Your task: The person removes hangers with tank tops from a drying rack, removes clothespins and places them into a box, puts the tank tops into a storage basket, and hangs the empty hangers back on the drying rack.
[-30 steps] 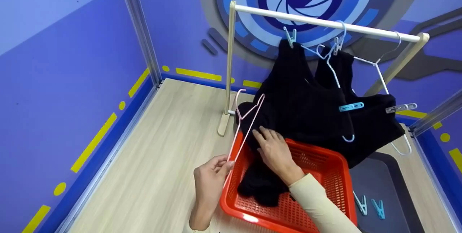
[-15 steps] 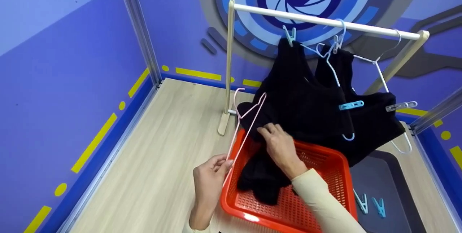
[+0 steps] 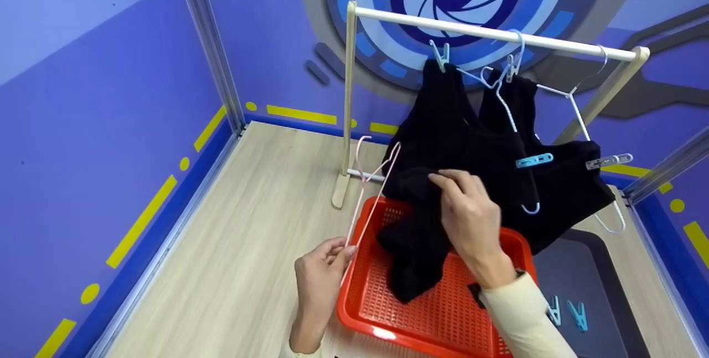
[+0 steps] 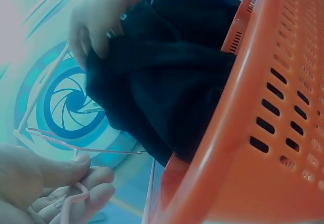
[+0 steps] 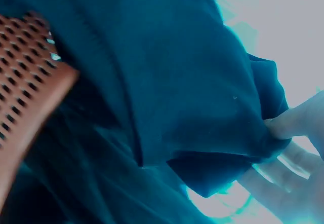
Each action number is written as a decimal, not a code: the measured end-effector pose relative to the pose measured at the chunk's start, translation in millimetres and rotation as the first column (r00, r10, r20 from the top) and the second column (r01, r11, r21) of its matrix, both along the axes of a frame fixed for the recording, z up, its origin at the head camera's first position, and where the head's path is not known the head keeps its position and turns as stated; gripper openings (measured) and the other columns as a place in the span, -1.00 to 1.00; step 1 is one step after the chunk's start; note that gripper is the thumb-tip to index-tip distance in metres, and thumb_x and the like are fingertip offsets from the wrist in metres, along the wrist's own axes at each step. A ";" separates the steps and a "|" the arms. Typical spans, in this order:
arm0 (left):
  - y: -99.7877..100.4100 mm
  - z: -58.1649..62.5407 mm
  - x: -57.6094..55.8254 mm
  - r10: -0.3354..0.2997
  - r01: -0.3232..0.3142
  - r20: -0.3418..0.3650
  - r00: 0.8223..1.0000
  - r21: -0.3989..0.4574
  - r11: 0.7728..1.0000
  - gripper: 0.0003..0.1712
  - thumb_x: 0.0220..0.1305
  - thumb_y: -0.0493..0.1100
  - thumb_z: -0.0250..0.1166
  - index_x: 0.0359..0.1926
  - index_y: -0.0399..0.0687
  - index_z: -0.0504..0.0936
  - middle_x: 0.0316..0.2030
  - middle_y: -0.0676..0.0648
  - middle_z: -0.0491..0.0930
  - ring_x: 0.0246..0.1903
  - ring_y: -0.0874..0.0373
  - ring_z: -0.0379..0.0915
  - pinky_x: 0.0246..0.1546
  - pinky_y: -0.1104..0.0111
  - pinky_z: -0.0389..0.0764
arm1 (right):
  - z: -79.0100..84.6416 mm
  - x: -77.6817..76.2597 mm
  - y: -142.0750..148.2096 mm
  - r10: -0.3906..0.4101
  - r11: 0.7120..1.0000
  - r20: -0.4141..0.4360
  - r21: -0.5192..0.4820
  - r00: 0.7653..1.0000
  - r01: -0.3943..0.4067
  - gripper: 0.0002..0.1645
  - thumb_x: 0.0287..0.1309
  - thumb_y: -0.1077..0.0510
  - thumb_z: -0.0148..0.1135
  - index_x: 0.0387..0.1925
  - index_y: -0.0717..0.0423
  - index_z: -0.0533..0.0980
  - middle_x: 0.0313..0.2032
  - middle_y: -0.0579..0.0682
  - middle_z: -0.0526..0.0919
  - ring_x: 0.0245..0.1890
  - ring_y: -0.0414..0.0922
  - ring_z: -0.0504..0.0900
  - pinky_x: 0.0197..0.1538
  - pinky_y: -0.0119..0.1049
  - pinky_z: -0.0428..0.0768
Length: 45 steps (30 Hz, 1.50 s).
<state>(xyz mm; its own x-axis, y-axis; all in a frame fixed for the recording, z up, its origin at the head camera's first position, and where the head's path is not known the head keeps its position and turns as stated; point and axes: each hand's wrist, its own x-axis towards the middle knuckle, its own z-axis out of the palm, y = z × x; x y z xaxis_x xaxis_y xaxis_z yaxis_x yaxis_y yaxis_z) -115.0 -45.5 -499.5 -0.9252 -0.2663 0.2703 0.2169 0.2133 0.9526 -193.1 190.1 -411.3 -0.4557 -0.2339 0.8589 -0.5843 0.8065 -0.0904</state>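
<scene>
My left hand (image 3: 321,280) holds a pink wire hanger (image 3: 363,179) at the basket's left side, its hook pointing away from me. In the left wrist view the thumb and fingers pinch the hanger's wire (image 4: 91,148). With my right hand (image 3: 471,222) I pinch an edge of a black garment (image 3: 418,258), which hangs bunched over the red plastic basket (image 3: 382,333). The right wrist view shows the thumb on top of the cloth (image 5: 187,92) and fingers beneath it. Folds hide the garment's shape.
Behind the basket stands a rack with a white rail (image 3: 421,22). Two black sleeveless tops hang there on a blue hanger (image 3: 507,106) and a white hanger (image 3: 579,117), with clothespins (image 3: 534,160) on them. A grey tray (image 3: 576,258) at right bears loose clothespins (image 3: 578,315).
My right hand has moved right and up, drawing the black garment's edge with it and off the basket's back left corner. The left hand and pink hanger have stayed nearly still.
</scene>
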 end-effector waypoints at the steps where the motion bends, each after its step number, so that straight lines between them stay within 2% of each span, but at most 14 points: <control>1: 0.2 0.0 0.0 -0.003 0.003 -0.001 1.000 0.003 1.000 -0.79 0.08 -0.23 0.46 -0.24 -0.22 0.74 -0.45 0.04 0.71 -0.48 0.22 0.66 -0.48 0.41 0.65 | 5.3 6.2 -0.1 0.008 1.000 -0.018 -0.012 1.000 -0.008 -0.64 0.13 0.43 0.13 -0.14 0.08 0.69 -0.13 0.00 0.67 -0.21 0.03 0.62 -0.31 -0.08 0.62; 5: 0.3 -0.5 -0.6 0.009 -0.010 -0.009 1.000 -0.023 1.000 -0.81 0.07 -0.22 0.47 -0.25 -0.16 0.75 -0.45 0.05 0.71 -0.48 0.26 0.65 -0.50 0.43 0.64 | 20.2 31.8 -3.1 0.046 0.999 -0.067 -0.013 0.997 -0.047 -0.65 0.08 0.45 0.14 -0.17 0.13 0.69 -0.15 0.05 0.67 -0.23 0.05 0.63 -0.34 -0.10 0.64; 8: 0.3 -1.0 -1.4 0.021 -0.022 -0.011 1.000 -0.041 0.999 -0.83 0.06 -0.21 0.48 -0.27 -0.11 0.76 -0.46 0.06 0.71 -0.49 0.30 0.64 -0.51 0.44 0.63 | 19.5 47.7 -7.4 0.086 0.996 -0.072 0.044 0.994 -0.083 -0.68 0.08 0.42 0.12 -0.20 0.16 0.69 -0.18 0.07 0.68 -0.28 0.03 0.64 -0.39 -0.16 0.65; 12: 0.4 -1.4 -2.2 0.025 -0.026 -0.012 1.000 -0.052 0.998 -0.82 0.04 -0.21 0.48 -0.27 -0.13 0.76 -0.46 0.07 0.71 -0.50 0.32 0.63 -0.52 0.44 0.62 | 0.8 62.7 -11.0 0.119 0.981 0.003 0.157 0.993 -0.118 -0.69 0.14 0.31 0.07 -0.20 0.11 0.70 -0.19 0.03 0.67 -0.32 -0.04 0.63 -0.48 -0.24 0.64; 15: 0.5 -1.6 -1.9 0.027 -0.028 -0.012 1.000 -0.058 0.998 -0.82 0.04 -0.21 0.49 -0.28 -0.12 0.76 -0.46 0.07 0.71 -0.50 0.32 0.63 -0.52 0.44 0.62 | -18.6 70.7 -12.5 0.122 0.964 0.111 0.223 0.986 -0.144 -0.69 0.15 0.26 0.05 -0.19 0.04 0.69 -0.18 -0.06 0.65 -0.31 -0.11 0.61 -0.58 -0.28 0.60; 17: 0.7 -1.7 -1.4 0.030 -0.030 -0.010 1.000 -0.059 0.998 -0.82 0.03 -0.21 0.49 -0.28 -0.10 0.77 -0.46 0.07 0.71 -0.50 0.32 0.63 -0.51 0.44 0.62 | -30.6 74.6 -14.5 0.133 0.952 0.191 0.247 0.973 -0.178 -0.69 0.10 0.27 0.09 -0.19 0.01 0.68 -0.20 -0.11 0.64 -0.32 -0.14 0.60 -0.65 -0.32 0.54; 21: 1.2 -1.6 -0.7 0.030 -0.031 -0.016 0.999 -0.057 0.998 -0.82 0.02 -0.22 0.50 -0.27 -0.07 0.77 -0.46 0.06 0.71 -0.49 0.32 0.63 -0.50 0.43 0.63 | -49.4 80.9 -20.4 0.163 0.927 0.333 0.270 0.929 -0.259 -0.69 -0.08 0.29 0.27 -0.22 -0.04 0.64 -0.26 -0.18 0.58 -0.37 -0.18 0.56 -0.69 -0.34 0.48; 24: 1.6 -1.7 -0.5 0.023 -0.024 -0.027 0.999 -0.054 0.998 -0.82 0.02 -0.24 0.50 -0.28 -0.08 0.76 -0.46 0.06 0.71 -0.50 0.32 0.64 -0.50 0.44 0.63 | -60.3 84.5 -24.7 0.174 0.904 0.425 0.290 0.888 -0.316 -0.65 -0.17 0.28 0.40 -0.26 -0.07 0.62 -0.31 -0.20 0.54 -0.40 -0.20 0.54 -0.62 -0.31 0.51; 31: 1.9 -3.0 -0.6 0.010 -0.012 -0.058 0.998 -0.043 0.999 -0.82 0.02 -0.28 0.49 -0.28 -0.12 0.76 -0.48 0.04 0.71 -0.52 0.26 0.64 -0.53 0.45 0.62 | -74.9 83.7 -31.3 0.164 0.853 0.647 0.287 0.745 -0.436 -0.69 -0.07 0.27 0.43 -0.24 -0.06 0.61 -0.31 -0.17 0.54 -0.38 -0.18 0.58 -0.43 -0.26 0.59; 35: 2.4 -1.6 -0.3 0.006 -0.008 -0.051 0.999 -0.040 0.999 -0.82 0.02 -0.28 0.49 -0.28 -0.12 0.76 -0.47 0.04 0.71 -0.51 0.28 0.64 -0.52 0.45 0.63 | -74.3 83.2 -31.9 0.175 0.840 0.696 0.263 0.696 -0.474 -0.73 0.03 0.20 0.42 -0.18 -0.03 0.62 -0.23 -0.15 0.57 -0.30 -0.16 0.59 -0.33 -0.23 0.62; 36: 2.6 -1.6 -0.3 0.003 -0.005 -0.047 0.999 -0.036 0.999 -0.82 0.03 -0.28 0.49 -0.27 -0.12 0.76 -0.47 0.03 0.71 -0.51 0.28 0.64 -0.51 0.45 0.63 | -72.9 83.5 -31.6 0.181 0.841 0.699 0.255 0.691 -0.478 -0.73 0.05 0.18 0.42 -0.16 -0.02 0.62 -0.20 -0.15 0.57 -0.28 -0.16 0.59 -0.30 -0.23 0.62; 38: 2.7 -0.9 -0.2 0.000 -0.001 -0.037 0.999 -0.030 1.000 -0.83 0.03 -0.27 0.48 -0.27 -0.11 0.76 -0.46 0.04 0.71 -0.50 0.29 0.65 -0.51 0.44 0.64 | -68.3 84.7 -29.8 0.192 0.846 0.691 0.243 0.697 -0.474 -0.73 0.08 0.12 0.41 -0.13 -0.02 0.62 -0.15 -0.14 0.59 -0.24 -0.17 0.59 -0.27 -0.22 0.63; 41: 2.9 -0.8 -0.7 0.000 -0.001 -0.037 0.999 -0.029 1.000 -0.83 0.04 -0.28 0.48 -0.27 -0.11 0.76 -0.46 0.03 0.71 -0.50 0.29 0.65 -0.50 0.44 0.64 | -57.1 86.4 -23.2 0.184 0.870 0.659 0.235 0.729 -0.433 -0.69 0.10 0.05 0.40 -0.08 -0.04 0.62 -0.09 -0.14 0.59 -0.17 -0.18 0.59 -0.23 -0.20 0.64; 45: 3.6 -0.1 -0.9 -0.005 0.004 -0.040 0.999 -0.022 1.000 -0.83 0.04 -0.29 0.47 -0.27 -0.10 0.76 -0.46 0.03 0.71 -0.49 0.28 0.65 -0.48 0.44 0.64 | -38.9 87.8 -4.5 0.113 0.923 0.623 0.222 0.774 -0.314 -0.65 0.11 -0.02 0.39 -0.04 -0.11 0.61 -0.05 -0.19 0.59 -0.08 -0.22 0.59 -0.19 -0.18 0.64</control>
